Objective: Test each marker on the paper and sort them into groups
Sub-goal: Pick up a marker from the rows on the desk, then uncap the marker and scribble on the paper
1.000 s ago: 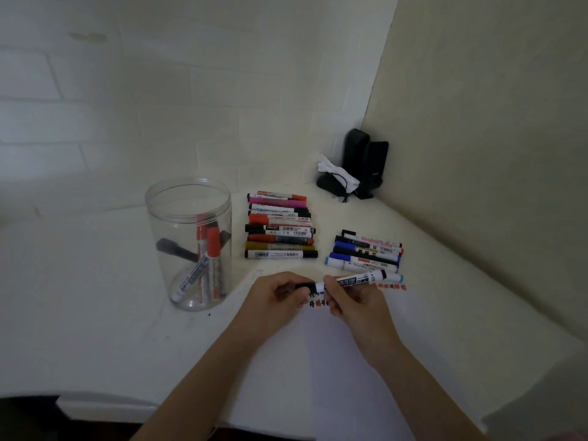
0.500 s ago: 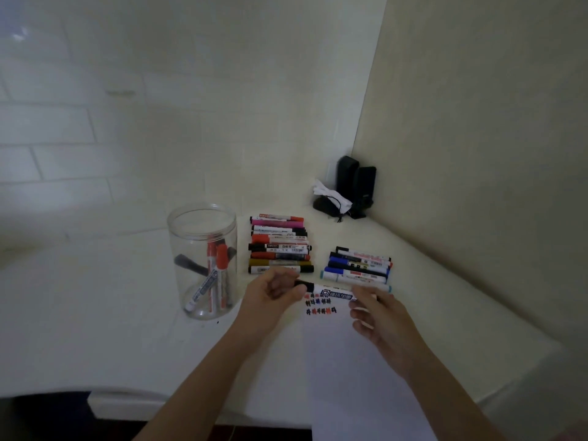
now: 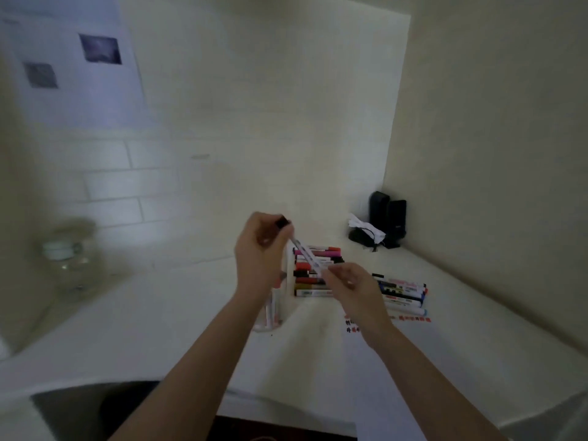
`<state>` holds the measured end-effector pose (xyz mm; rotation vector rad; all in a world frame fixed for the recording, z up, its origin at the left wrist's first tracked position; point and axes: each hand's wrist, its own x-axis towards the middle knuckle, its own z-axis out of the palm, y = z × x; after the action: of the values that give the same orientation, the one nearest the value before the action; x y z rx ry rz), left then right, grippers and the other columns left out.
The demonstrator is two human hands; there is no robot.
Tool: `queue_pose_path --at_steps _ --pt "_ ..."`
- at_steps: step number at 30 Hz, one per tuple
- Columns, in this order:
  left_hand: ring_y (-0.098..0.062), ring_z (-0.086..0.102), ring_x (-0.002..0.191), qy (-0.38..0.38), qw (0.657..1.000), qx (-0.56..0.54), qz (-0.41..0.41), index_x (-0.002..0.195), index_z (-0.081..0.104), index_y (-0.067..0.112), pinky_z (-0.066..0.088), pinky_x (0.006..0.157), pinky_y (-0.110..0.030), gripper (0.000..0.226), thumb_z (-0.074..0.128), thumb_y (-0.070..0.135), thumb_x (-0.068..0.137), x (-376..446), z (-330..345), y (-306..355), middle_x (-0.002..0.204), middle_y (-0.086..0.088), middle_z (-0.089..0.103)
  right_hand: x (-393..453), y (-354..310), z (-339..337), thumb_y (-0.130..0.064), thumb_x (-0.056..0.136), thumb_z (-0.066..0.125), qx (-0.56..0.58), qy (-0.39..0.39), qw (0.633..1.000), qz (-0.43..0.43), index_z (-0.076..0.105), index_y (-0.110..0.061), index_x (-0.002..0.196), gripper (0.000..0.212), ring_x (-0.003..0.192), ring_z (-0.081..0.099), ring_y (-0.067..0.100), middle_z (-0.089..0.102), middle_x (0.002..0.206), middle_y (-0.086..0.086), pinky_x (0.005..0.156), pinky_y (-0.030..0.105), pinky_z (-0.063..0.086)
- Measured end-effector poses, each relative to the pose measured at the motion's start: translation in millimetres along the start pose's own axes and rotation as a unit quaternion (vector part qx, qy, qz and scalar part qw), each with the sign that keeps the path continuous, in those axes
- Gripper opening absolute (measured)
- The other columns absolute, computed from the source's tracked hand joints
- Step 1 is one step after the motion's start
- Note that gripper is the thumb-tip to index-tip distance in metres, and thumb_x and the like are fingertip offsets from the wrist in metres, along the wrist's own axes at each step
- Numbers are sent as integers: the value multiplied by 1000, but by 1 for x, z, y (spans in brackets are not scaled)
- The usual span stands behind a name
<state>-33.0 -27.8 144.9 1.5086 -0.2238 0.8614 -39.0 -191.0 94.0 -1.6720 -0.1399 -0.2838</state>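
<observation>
My left hand (image 3: 259,256) is raised above the table and grips the black cap end of a white marker (image 3: 304,253). The marker slants down to the right, where my right hand (image 3: 350,286) pinches its other end. Behind the hands, one row of markers (image 3: 318,272) with mostly red, pink and black caps lies on the table. A second row of markers (image 3: 402,294) with blue and black caps lies to the right. The paper (image 3: 353,329) with red and black test marks lies under my right wrist. The clear jar (image 3: 270,315) holding red markers is mostly hidden behind my left forearm.
Two black speakers (image 3: 388,218) and a white cloth (image 3: 362,226) sit in the far right corner by the wall. A blurred glass vessel (image 3: 66,259) stands at the far left. The table's front edge (image 3: 286,412) runs below my forearms.
Both hands have lifted the marker from just above the paper up and away, tilting it steeply. The camera has swung upward and to the left, bringing the wall and the far-left vessel into view.
</observation>
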Motion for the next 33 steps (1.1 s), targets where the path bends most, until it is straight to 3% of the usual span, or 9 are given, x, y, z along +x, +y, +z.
queue_pose_path --at_steps 3,6,9,13,17,21,24,27,33 --pt "-8 68 82 69 997 13 16 92 60 13 53 76 -18 13 71 8 84 32 -34 17 88 1 70 6 8 3 -27 92 65 -16 14 1000 10 69 -21 95 8 87 67 7 72 91 -7 77 22 54" --pt "1 66 82 78 992 97 28 90 60 14 55 79 -20 13 70 11 85 48 -56 14 88 7 69 6 27 1 -24 93 62 -45 22 998 36 70 -21 88 9 85 68 17 72 85 0 82 35 56" --pt "-1 65 77 -8 979 205 12 87 60 14 56 75 -21 13 72 12 83 44 -54 -3 83 5 68 2 45 -1 -22 93 62 -59 21 996 70 69 -20 87 9 83 68 17 72 88 2 81 38 55" --pt "-13 62 75 -113 928 356 13 85 61 16 46 63 -17 14 73 23 83 39 -41 -22 82 3 66 5 67 -13 -24 93 63 -104 13 991 88 69 -19 87 10 81 68 20 71 83 2 73 34 55" --pt "-15 63 85 -179 872 455 34 87 66 18 52 76 -30 20 67 38 86 45 -26 -27 90 2 67 20 77 -31 -22 92 64 -124 33 988 85 70 -16 85 11 73 68 18 72 81 4 54 19 50" --pt "-9 54 81 -192 909 343 138 89 64 19 45 73 -23 16 62 35 89 20 19 -21 86 6 61 38 87 -43 -21 92 64 -164 45 983 64 68 -19 83 10 74 68 21 71 80 2 59 23 51" --pt "-8 57 85 -296 906 292 79 95 63 19 53 81 -29 8 59 24 92 -19 57 -50 93 5 63 48 97 -48 -20 92 64 -224 34 973 40 68 -21 86 7 76 67 16 70 81 -2 63 20 49" --pt "-7 54 99 -330 885 328 3 110 61 21 48 92 -26 18 57 18 93 -53 65 -111 111 5 61 53 108 -55 -14 93 62 -301 -3 954 -1 69 -20 102 14 85 62 4 69 95 -5 75 9 46" --pt "0 47 80 -262 903 335 -64 93 62 21 35 67 -5 4 62 21 89 -74 62 -167 94 10 53 76 115 -45 -10 92 59 -438 -79 889 -107 64 -18 122 32 104 59 14 63 117 -1 97 29 46"
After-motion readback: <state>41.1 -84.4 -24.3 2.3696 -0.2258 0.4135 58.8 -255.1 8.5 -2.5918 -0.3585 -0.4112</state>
